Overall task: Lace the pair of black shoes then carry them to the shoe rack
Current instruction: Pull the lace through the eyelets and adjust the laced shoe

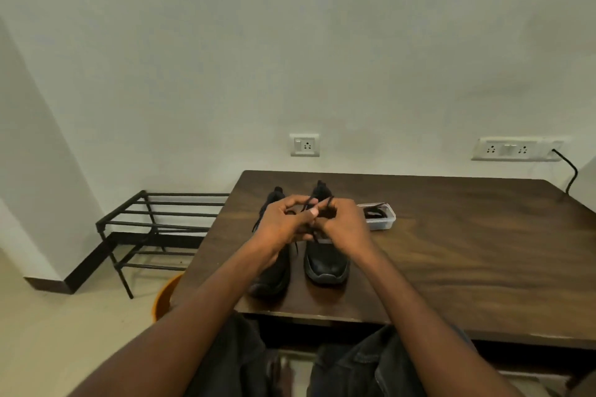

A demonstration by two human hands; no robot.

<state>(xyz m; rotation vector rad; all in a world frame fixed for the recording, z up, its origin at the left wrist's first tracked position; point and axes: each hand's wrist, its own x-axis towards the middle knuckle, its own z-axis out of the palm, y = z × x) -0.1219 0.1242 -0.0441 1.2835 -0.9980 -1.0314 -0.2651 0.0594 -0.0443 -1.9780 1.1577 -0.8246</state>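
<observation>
Head cam: both hands meet over the right-side shoe [325, 263] on the table [451, 251]. Left hand [283, 224] and right hand [342, 224] each have fingers curled, pinching the black lace [327, 203] w/ loops up between them. Looks like the tying stage on this shoe. Other shoe [272, 277] sits just left of the grip, partly hidden under the left forearm. Next prob: pull the knot snug w/o losing the loops, then lift the pair to the shoe rack [154, 226], well left of the hands, off the table.
</observation>
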